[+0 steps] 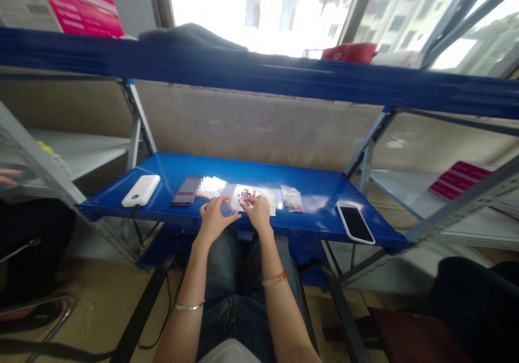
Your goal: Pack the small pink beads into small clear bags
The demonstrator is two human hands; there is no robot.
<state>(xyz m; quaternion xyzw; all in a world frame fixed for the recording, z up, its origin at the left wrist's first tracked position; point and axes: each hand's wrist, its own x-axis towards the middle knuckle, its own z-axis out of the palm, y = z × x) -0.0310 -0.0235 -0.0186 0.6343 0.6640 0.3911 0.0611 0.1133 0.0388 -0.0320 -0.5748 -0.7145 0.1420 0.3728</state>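
Both my hands rest at the front edge of a blue metal shelf [316, 190]. My left hand [214, 217] is curled, its fingertips pinching the near edge of a small clear plastic bag [237, 205]. My right hand [256, 209] lies over a white sheet [265, 195] that carries several tiny red pieces [247, 193], its fingers bent and pressed down among them. What the right fingertips hold is too small to make out. A stack of clear bags [211, 186] lies left of the sheet, and a filled clear bag [292, 198] lies to its right.
A white power bank [141, 190] with a cable and a dark phone [184, 195] lie on the shelf's left part. A white-framed phone [355, 222] lies at the right. A blue beam [259, 76] crosses overhead. Grey shelves stand on both sides, with pink boxes [458, 179] on the right.
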